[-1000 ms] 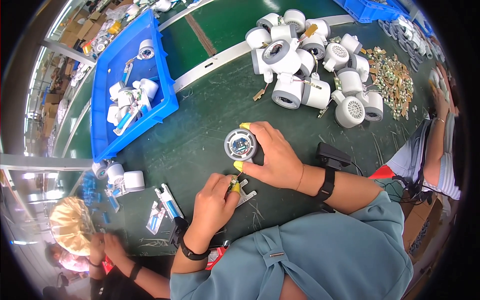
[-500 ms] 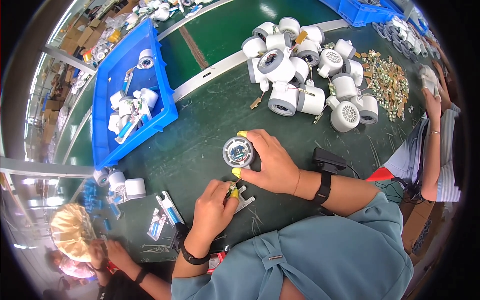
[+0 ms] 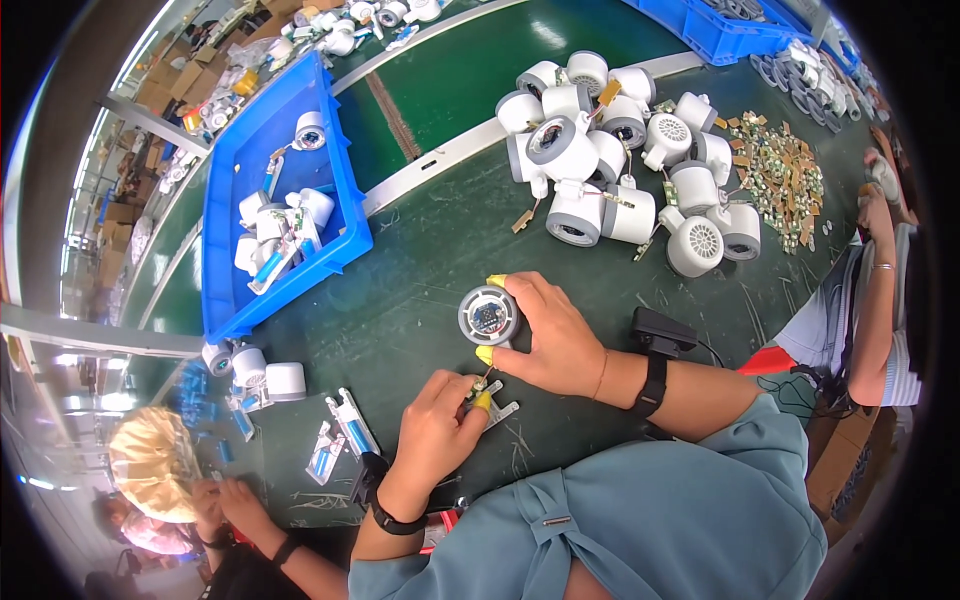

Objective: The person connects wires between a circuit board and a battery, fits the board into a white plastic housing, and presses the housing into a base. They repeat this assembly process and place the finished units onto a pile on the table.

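Observation:
My right hand (image 3: 562, 338) grips a round white housing (image 3: 489, 315) with a grey rim. Its open face is turned up and shows a blue circuit board inside a white ring. Yellow covers sit on the thumb and a fingertip. Just nearer to me, my left hand (image 3: 432, 425) pinches a small circuit board (image 3: 479, 385), partly hidden by the fingers. A thin wire runs from it toward the housing. Beside those fingers a white plastic strip (image 3: 504, 411) shows, mostly covered by the hand. To the left lie white holders with blue cells (image 3: 352, 425).
Many white housings (image 3: 690, 185) are heaped at the far right, beside a pile of small circuit boards (image 3: 775, 175). A blue bin (image 3: 355, 235) with housings stands far left. Co-workers' hands (image 3: 240, 510) are at the lower left, and another person's arm (image 3: 875, 290) is at the right edge.
The whole view has shifted slightly, so things appear a little further right and lower. Both my hands keep their grips. The co-worker's hands at the right have moved.

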Tool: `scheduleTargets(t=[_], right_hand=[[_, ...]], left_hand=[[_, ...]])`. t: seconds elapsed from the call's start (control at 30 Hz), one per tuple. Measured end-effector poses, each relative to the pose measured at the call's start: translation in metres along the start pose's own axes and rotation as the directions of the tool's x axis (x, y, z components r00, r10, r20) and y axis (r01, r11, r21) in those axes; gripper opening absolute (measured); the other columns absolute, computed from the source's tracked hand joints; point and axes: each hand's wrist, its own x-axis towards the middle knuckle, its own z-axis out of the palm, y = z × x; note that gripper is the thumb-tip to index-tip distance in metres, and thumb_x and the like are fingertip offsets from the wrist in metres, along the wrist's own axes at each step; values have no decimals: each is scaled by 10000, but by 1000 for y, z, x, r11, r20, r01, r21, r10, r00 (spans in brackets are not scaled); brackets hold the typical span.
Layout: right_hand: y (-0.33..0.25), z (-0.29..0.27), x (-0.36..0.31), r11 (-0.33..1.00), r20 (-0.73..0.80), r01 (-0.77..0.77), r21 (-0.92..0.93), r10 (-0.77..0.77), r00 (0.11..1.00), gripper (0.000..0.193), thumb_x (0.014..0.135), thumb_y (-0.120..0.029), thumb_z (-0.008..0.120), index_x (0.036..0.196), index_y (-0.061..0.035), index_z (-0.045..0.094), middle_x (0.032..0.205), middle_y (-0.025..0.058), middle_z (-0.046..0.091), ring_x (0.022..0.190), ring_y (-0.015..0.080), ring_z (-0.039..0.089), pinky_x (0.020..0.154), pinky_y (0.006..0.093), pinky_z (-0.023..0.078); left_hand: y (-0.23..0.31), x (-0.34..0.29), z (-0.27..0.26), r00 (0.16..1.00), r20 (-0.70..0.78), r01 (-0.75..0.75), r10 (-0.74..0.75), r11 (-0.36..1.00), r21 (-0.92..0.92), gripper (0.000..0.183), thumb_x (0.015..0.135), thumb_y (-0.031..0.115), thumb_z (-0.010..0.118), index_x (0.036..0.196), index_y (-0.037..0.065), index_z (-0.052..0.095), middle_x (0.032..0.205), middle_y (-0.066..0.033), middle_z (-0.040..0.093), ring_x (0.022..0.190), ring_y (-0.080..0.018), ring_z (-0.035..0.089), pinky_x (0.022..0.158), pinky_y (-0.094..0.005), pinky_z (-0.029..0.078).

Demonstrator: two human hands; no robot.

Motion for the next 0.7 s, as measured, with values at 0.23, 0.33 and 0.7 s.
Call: scheduleTargets(t=[0.23,0.33,0.7], right_hand=[[-3,0,4,1000,31,25,17,-26,999,685,754,-256,778,1319,-23,469,1219,158,522,1106,360,527,958,419,414],[-9,-1,4,992,100,90,90,-99,990,678,776,-193,772,1343,-11,448,1216,162,519,1112,330,543,961,399,435],[-6,3,4,969,200,17,248,-68,977,561,837,-50,705,1338,-11,455,1083,110,597,942,192,628,865,312,487]], left_hand=[[0,-4,-8,997,65,56,-46,984,-169,216,810,-38,640,1018,2,679,859,-58,596,653,-128,568,602,-263,460],[-6,-12,-31,985,153,138,-85,913,-385,203,836,-9,640,1033,8,682,875,-66,605,717,-155,596,632,-268,465],[-100,-9,-311,745,-645,510,-168,767,389,279,848,206,619,995,-10,718,687,-27,633,628,-96,556,570,-272,434]])
